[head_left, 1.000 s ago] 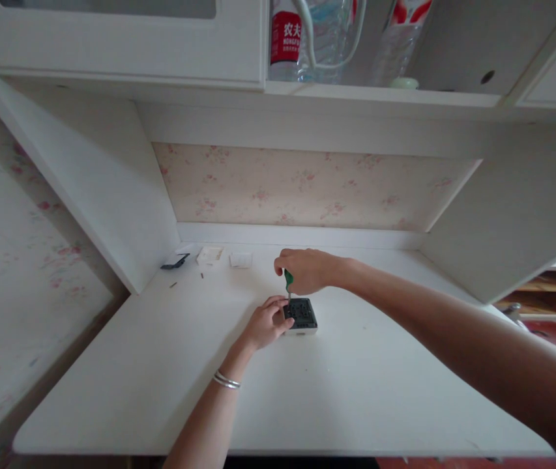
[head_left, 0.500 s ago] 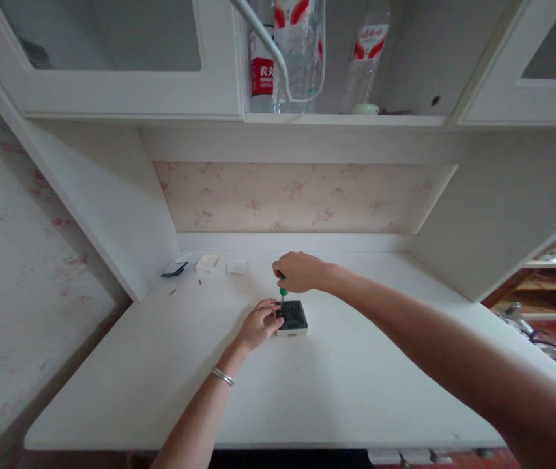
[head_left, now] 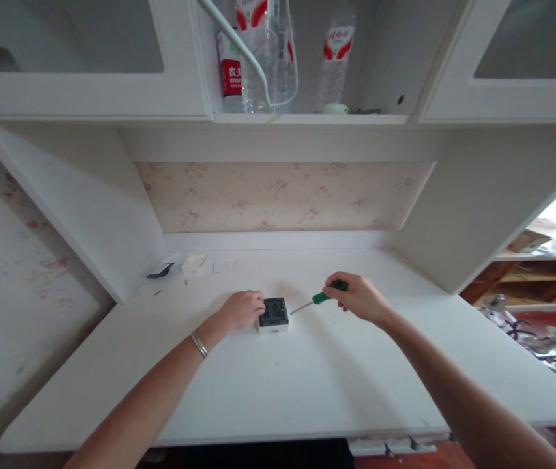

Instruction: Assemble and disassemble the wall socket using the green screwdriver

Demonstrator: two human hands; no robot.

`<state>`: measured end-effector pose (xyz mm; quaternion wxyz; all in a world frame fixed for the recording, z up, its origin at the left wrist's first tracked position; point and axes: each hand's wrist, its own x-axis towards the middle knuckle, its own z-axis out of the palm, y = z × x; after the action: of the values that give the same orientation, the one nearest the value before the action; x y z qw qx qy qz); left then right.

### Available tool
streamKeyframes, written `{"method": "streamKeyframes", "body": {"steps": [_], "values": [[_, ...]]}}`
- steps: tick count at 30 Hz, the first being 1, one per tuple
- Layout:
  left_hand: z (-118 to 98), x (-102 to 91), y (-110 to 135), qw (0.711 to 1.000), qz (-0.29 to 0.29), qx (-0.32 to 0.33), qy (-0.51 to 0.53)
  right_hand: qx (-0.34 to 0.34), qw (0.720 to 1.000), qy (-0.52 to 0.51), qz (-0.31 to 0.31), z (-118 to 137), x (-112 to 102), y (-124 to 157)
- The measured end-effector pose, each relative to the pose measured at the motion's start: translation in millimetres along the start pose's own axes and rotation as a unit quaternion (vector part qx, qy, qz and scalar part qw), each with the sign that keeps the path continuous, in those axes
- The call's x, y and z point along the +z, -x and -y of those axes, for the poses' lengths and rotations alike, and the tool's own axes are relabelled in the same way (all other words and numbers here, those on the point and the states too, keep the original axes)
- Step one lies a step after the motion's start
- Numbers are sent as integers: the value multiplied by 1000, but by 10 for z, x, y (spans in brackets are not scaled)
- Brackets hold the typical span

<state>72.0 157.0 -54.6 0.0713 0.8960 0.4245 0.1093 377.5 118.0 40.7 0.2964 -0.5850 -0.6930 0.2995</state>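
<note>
A small square box with a dark, patterned top and white sides (head_left: 274, 315) sits flat on the white desk. My left hand (head_left: 244, 309) reaches it from the left, its fingers bent together at the left edge of the dark top. Whatever those fingertips may pinch is hidden. To the right of the box, my right hand (head_left: 356, 297) is closed around the green handle of a screwdriver (head_left: 321, 298). The metal shaft slants down to the left, with its tip just off the box's right side.
At the desk's (head_left: 238, 404) back left lie a dark flat piece (head_left: 161, 270), a cream square piece (head_left: 193, 263), a pale flat piece (head_left: 224, 266) and two small dark slivers. Overhead, a cupboard shelf (head_left: 307, 119) holds plastic bottles (head_left: 336, 58), and a white cable (head_left: 251, 57) hangs before it.
The screwdriver came up off the dark top and swung to the right with my right hand, from upright to slanted. My left hand shifted its fingers at the box's left side. The view turned rightward.
</note>
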Motion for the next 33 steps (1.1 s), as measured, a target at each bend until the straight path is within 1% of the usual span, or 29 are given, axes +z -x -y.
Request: {"method": "streamKeyframes", "body": {"steps": [2, 5, 8, 12, 16, 21, 24, 27, 33], "values": [[-62, -30, -29, 999, 18, 7, -32, 46, 994, -96, -29, -309, 28, 156], [-136, -38, -41, 997, 35, -2, -72, 93, 968, -223, -59, -653, 83, 383], [-185, -35, -35, 993, 45, -23, -102, 117, 940, -312, -79, -880, 137, 550], [-248, -48, -34, 989, 63, -40, -131, 147, 913, -366, -106, -1079, 239, 639], [-336, -61, -52, 984, 83, -53, -151, 165, 894, -397, -127, -1177, 391, 647], [-398, -77, -80, 979, 105, -71, -162, 192, 878, -424, -115, -1228, 596, 647], [-396, -81, -84, 977, 110, -81, -162, 195, 878, -423, -112, -1249, 673, 649], [-387, -70, -91, 977, 110, -88, -162, 190, 881, -418, -115, -1251, 700, 655], [-391, -71, -128, 976, 111, -100, -160, 174, 898, -389, -114, -1232, 719, 691]]}}
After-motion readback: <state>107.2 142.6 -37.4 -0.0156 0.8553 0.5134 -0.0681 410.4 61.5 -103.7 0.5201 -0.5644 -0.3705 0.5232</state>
